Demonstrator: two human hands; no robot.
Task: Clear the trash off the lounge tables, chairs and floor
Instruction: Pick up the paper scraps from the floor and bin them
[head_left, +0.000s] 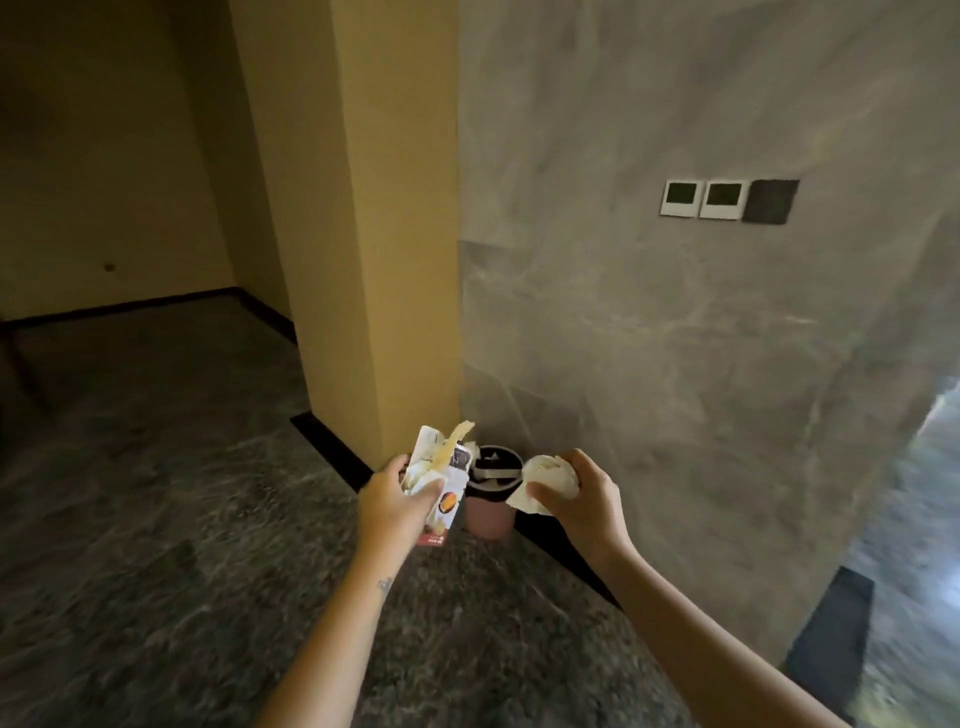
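Left hand (395, 499): fingers and thumb are curled round a bunch of wrappers (441, 483), the thumb lying across the front. The bunch stands up out of the grip, tilted to the right. A pale yellowish strip juts from its top, and a printed card with a red lower edge hangs below the thumb. Right hand (582, 493): fingers are closed over a crumpled white paper wad (545, 478), thumb beneath it, with the wad projecting leftward out of the grip. The bin (491, 514), pink with a black lid (493, 467), stands on the floor (156, 519) between the two hands, beyond and below them. It sits in the corner where the yellow pillar (363, 208) meets the grey marbled wall (675, 312). The wrappers cover the bin's left side and the wad overlaps its right rim. Whether either load touches the bin cannot be told. A pale scrap shows at the lid's left edge, behind the wrappers, and its nature is unclear. The print on the card is too blurred to read. Three square plates (727, 200) sit on the wall, up and to the right of the right hand. The far right of the view is smeared.
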